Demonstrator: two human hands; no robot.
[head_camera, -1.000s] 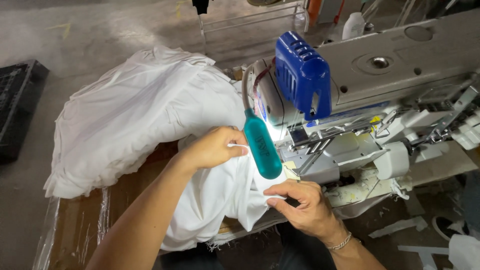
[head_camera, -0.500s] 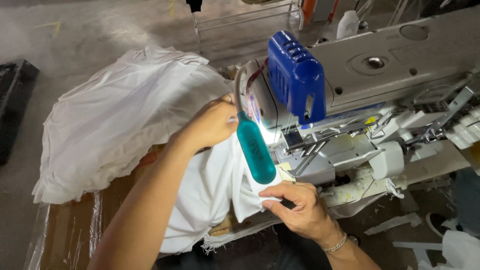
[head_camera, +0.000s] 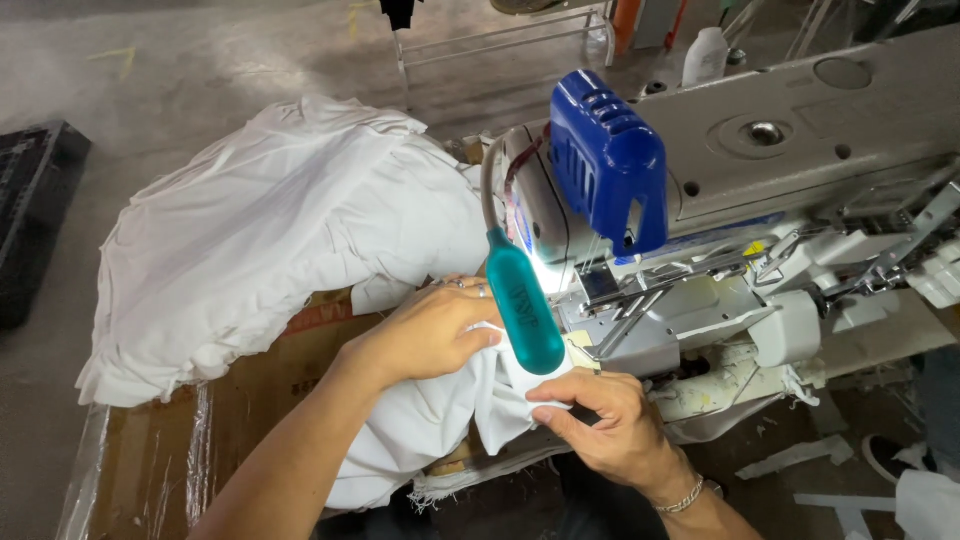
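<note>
- Right hand (head_camera: 610, 425), at 5 o'clock, grip pinched shut on the white fabric (head_camera: 440, 415) edge.
- Left hand (head_camera: 430, 335) presses the fabric flat, fingers curled over it.
- At 1 o'clock, the sewing machine (head_camera: 760, 180): fingertips sit near the feed and could get caught.
- The teal lamp (head_camera: 525, 315) hides the seam.

White cloth (head_camera: 300, 240) under the fingers, a teal lamp (head_camera: 525, 315) just beside them, a blue cover (head_camera: 605, 160) on the grey sewing machine (head_camera: 800, 130) beyond.
</note>
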